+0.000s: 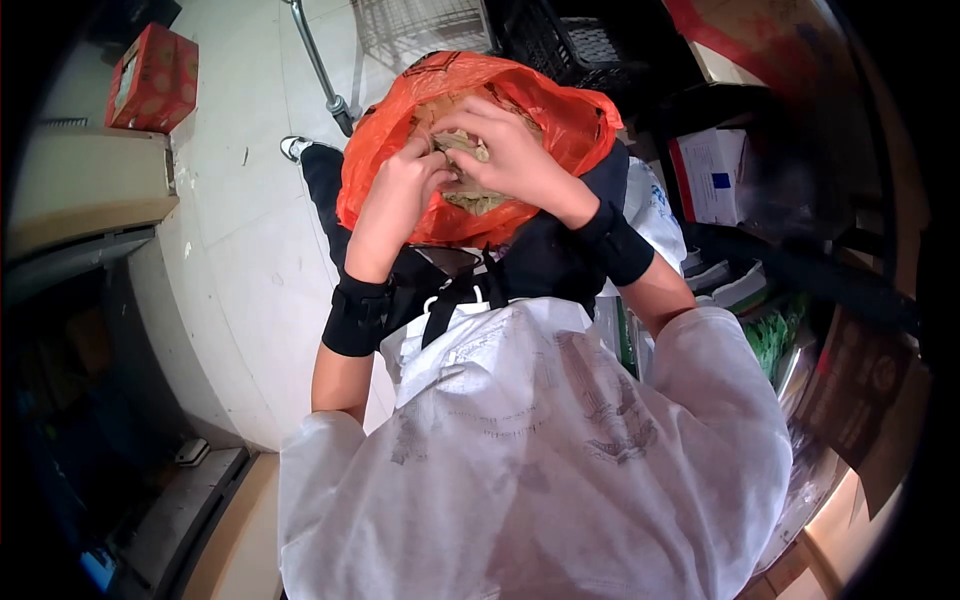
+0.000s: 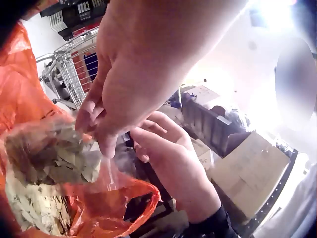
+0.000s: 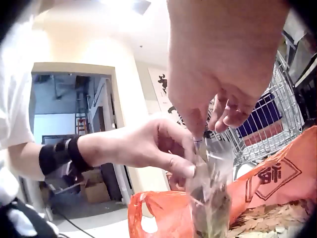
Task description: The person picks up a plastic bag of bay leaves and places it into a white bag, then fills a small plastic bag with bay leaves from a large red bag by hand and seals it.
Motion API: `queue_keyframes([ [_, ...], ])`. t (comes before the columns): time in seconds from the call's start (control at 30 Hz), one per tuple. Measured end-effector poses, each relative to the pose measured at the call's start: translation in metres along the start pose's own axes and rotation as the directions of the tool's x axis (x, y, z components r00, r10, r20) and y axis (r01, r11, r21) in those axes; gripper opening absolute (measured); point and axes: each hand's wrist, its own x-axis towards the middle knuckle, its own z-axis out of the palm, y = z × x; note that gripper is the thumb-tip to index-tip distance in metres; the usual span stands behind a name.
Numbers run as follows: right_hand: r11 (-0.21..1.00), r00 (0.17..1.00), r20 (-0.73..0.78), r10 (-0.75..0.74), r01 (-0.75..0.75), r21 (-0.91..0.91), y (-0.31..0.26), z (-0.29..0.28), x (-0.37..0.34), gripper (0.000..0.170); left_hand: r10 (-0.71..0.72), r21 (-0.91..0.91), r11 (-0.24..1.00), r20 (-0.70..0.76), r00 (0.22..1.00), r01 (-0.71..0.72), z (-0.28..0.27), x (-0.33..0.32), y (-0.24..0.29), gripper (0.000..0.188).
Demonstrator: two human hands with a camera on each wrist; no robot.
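Observation:
A clear plastic bag point(image 3: 212, 201) filled with dried leaves hangs upright over a large red plastic bag point(image 1: 385, 130). My left hand point(image 1: 398, 195) pinches the clear bag's top edge between thumb and fingers. Close beside it, my right hand point(image 1: 520, 160) also pinches that top edge, its fingers bent. More loose dried leaves point(image 2: 37, 208) lie inside the open red bag, which sits on the person's lap. In the left wrist view the clear bag's leaf-filled part tilts out to the left of the hands.
A wire cart point(image 3: 265, 116) and a black crate point(image 1: 560, 45) stand beyond the red bag. To the left is a red patterned box point(image 1: 165, 80). Cardboard boxes point(image 2: 250, 168) and a white box point(image 1: 712, 175) are at the right. Pale floor tiles point(image 1: 245, 240) show on the left.

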Motion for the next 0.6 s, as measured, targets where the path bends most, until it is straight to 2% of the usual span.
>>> queue_keyframes([
  [0.03, 0.998, 0.997, 0.052, 0.057, -0.058, 0.026, 0.001, 0.003, 0.001, 0.034, -0.029, -0.017, 0.999, 0.010, 1.000, 0.029, -0.004, 0.001, 0.010, 0.015],
  [0.07, 0.998, 0.997, 0.048, 0.052, -0.054, 0.025, 0.005, 0.006, 0.004, 0.034, -0.025, -0.014, 1.000, 0.008, 1.000, 0.025, -0.004, 0.003, 0.007, 0.015],
  [0.13, 0.999, 0.999, 0.046, -0.026, 0.027, -0.030, 0.012, 0.013, 0.008, 0.024, -0.004, -0.015, 1.000, 0.006, 1.000, 0.005, 0.001, -0.001, 0.001, 0.015],
  [0.27, 0.998, 0.998, 0.047, -0.039, 0.041, -0.047, 0.020, 0.017, 0.010, 0.018, 0.014, 0.033, 0.999, 0.026, 1.000, -0.015, 0.002, -0.002, -0.003, 0.016],
  [0.37, 0.992, 0.993, -0.004, -0.114, 0.114, -0.054, 0.023, 0.019, 0.010, 0.016, 0.027, 0.024, 0.999, 0.016, 1.000, -0.027, 0.001, -0.003, -0.005, 0.017],
  [0.47, 0.999, 0.998, -0.053, -0.029, 0.028, -0.020, 0.012, 0.012, 0.008, 0.012, -0.005, 0.049, 0.999, 0.027, 1.000, 0.004, 0.001, -0.005, -0.008, 0.016],
  [0.5, 0.988, 0.988, -0.018, 0.154, -0.154, 0.027, 0.003, 0.008, 0.009, 0.011, -0.008, 0.040, 0.999, 0.021, 1.000, 0.007, 0.001, -0.005, -0.008, 0.016],
  [0.53, 0.941, 0.943, 0.025, 0.331, -0.332, 0.066, -0.002, 0.006, 0.008, 0.010, -0.010, 0.031, 0.999, 0.015, 1.000, 0.009, 0.001, -0.005, -0.008, 0.016],
  [0.6, 0.928, 0.931, 0.017, 0.366, -0.366, 0.073, -0.004, 0.008, 0.005, 0.010, 0.001, 0.027, 1.000, 0.004, 1.000, -0.002, 0.001, -0.005, -0.007, 0.016],
])
